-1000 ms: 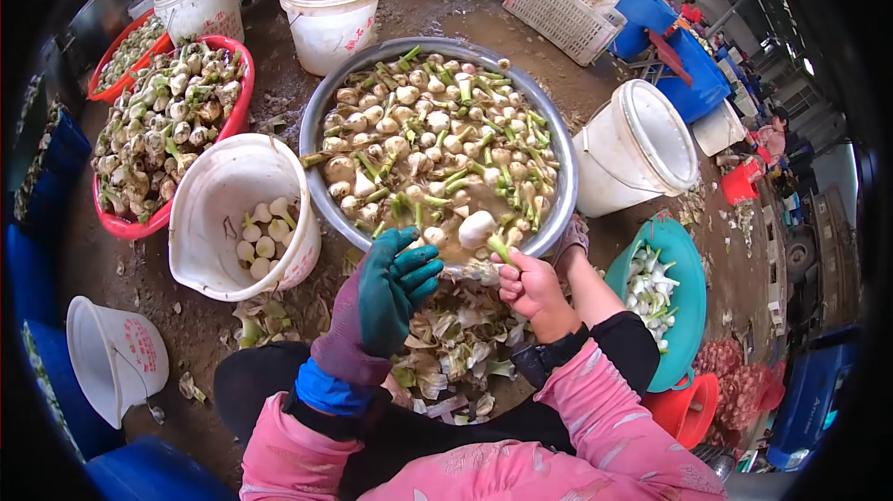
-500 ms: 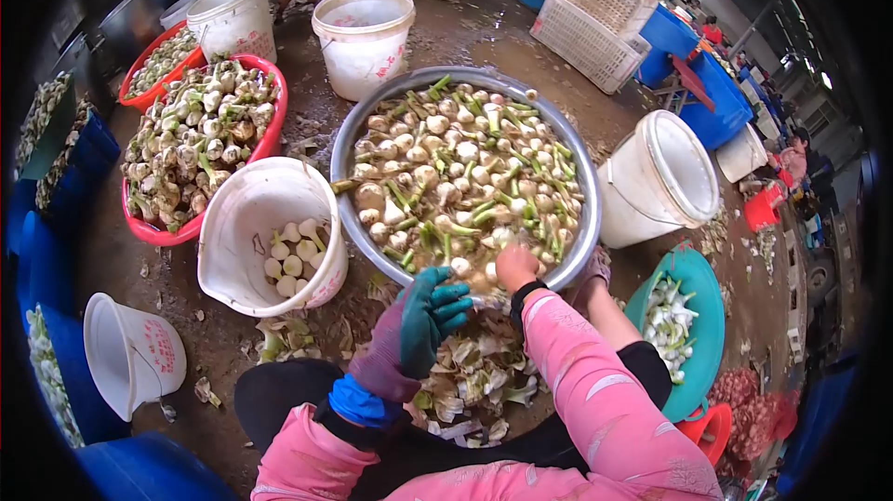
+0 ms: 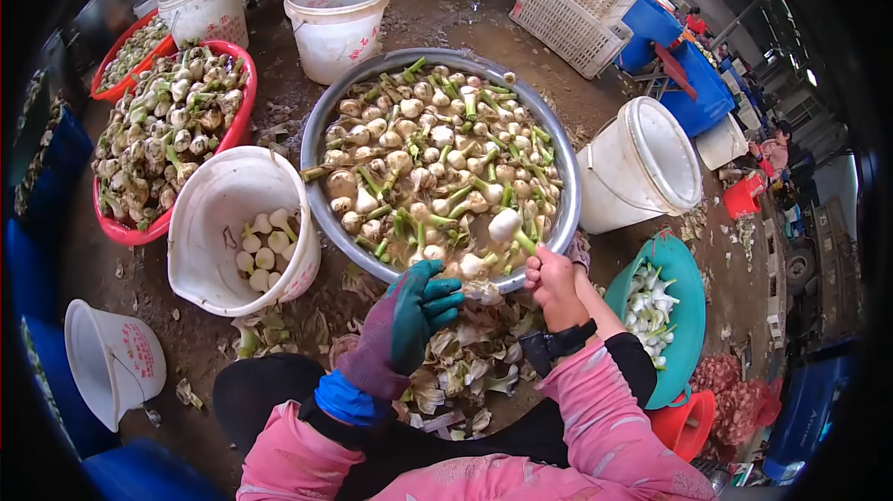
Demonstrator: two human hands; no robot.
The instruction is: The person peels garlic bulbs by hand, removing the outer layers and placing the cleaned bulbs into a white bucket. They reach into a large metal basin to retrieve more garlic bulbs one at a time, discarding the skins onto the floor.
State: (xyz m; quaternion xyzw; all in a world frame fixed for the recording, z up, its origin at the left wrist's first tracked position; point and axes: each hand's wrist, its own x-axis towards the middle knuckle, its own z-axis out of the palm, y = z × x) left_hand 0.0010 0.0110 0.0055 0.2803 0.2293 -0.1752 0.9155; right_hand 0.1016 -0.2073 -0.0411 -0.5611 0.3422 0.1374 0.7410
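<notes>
In my bare right hand [image 3: 555, 287] is a garlic bulb [image 3: 505, 225], gripped by its green stem with the white head pointing up and left. The bulb is over the near right rim of a wide metal basin [image 3: 569, 161]. Muddy water and many garlic bulbs [image 3: 409, 161] with cut green stems fill that basin. My left hand [image 3: 420, 310], in a green and purple glove, is at the basin's near edge, fingers stretched toward the right with nothing visible in them. Below both hands lies a heap of garlic skins [image 3: 456, 361].
Left of the basin, a white bucket [image 3: 195, 250] holds trimmed bulbs, beside a red tub [image 3: 246, 96] heaped with garlic. A teal basin [image 3: 684, 334] with cleaned garlic stands at right. More white buckets [image 3: 633, 171] and plastic crates [image 3: 567, 31] stand around; people are behind.
My right hand has come up out of the basin's near side, now with a garlic bulb held by its stem. My left hand stays near the rim. The view has shifted slightly.
</notes>
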